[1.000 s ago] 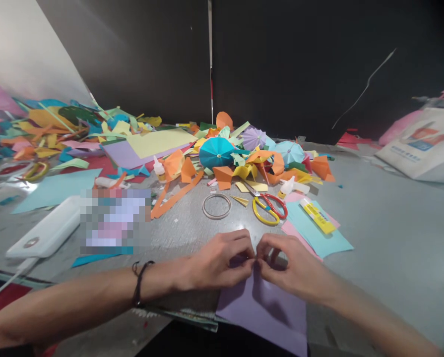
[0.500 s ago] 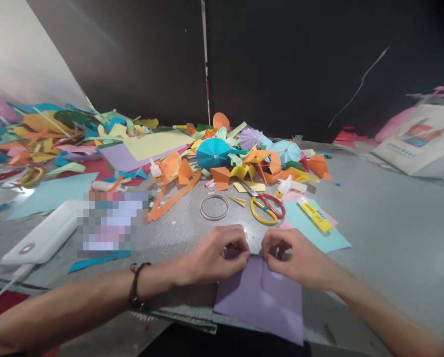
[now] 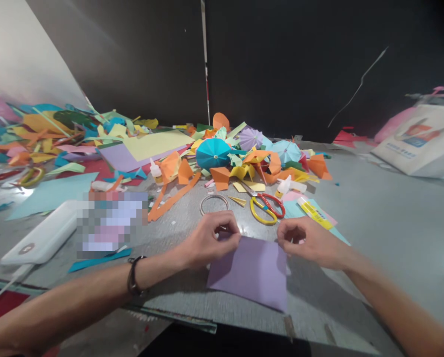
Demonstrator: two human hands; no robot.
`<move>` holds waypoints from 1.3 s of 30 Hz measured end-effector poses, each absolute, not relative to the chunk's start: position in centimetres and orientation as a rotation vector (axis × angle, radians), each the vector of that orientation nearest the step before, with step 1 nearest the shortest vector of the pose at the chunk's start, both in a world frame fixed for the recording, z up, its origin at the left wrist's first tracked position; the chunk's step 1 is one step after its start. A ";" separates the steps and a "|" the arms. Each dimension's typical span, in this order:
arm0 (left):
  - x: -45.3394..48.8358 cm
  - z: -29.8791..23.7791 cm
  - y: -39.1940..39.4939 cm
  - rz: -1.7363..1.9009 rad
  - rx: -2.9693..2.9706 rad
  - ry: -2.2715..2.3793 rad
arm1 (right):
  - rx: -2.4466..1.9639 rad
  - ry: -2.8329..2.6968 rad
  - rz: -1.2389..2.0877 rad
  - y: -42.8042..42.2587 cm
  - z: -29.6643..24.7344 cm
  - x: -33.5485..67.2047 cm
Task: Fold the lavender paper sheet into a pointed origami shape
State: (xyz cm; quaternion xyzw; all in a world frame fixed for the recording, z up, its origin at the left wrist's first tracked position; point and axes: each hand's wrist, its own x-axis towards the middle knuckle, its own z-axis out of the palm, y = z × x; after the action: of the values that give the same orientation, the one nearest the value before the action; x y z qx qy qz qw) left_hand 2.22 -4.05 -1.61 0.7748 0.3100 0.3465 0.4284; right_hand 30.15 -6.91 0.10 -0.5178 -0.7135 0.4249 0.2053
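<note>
A lilac paper sheet (image 3: 250, 271) lies flat on the grey table (image 3: 385, 223) near its front edge. My left hand (image 3: 211, 236) pinches the sheet's far left corner, fingers curled closed on it. My right hand (image 3: 308, 240) pinches the far right corner the same way. A dark cord bracelet (image 3: 132, 276) circles my left wrist. Just beyond my left hand rests a clear tape ring (image 3: 214, 203), partly hidden by my fingers.
Yellow-and-red scissors (image 3: 266, 207) and a yellow glue stick (image 3: 314, 213) on light-blue paper lie behind my hands. A heap of coloured paper scraps and small paper umbrellas (image 3: 213, 152) fills the back. A white power bank (image 3: 43, 239) sits left, a paper bag (image 3: 418, 141) far right.
My hands have moved apart, from meeting at the sheet's top middle to its two far corners. The lilac sheet has slid away from the table edge and lies wider and flatter.
</note>
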 end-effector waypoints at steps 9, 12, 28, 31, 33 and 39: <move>0.9 -2.1 -1.7 1.007 1.681 0.882 | -1.314 -1.727 0.782 -5.4 -1.2 30.9; 1.3 -2.4 -2.3 0.979 1.587 0.852 | -1.274 -1.709 0.931 -6.2 -1.6 29.2; 1.2 -2.5 -2.2 0.345 1.582 0.668 | -1.271 -1.823 1.325 -8.6 -0.9 26.9; 1.2 -2.7 -2.5 0.274 1.669 0.677 | -1.281 -1.875 1.378 -8.7 -1.1 26.7; 1.3 -2.9 -2.8 0.244 1.677 0.701 | -1.282 -1.890 1.338 -8.7 -1.4 26.5; 1.9 -3.4 -3.5 0.224 1.694 0.684 | -1.330 -1.948 1.281 -8.9 -2.2 25.8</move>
State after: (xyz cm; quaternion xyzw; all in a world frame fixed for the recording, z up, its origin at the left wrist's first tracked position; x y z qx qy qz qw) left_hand 1.88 -3.48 -3.43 0.7324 0.2955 0.0970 0.6057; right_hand 25.79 -8.92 -2.25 -0.4826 -0.7068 0.4648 0.2269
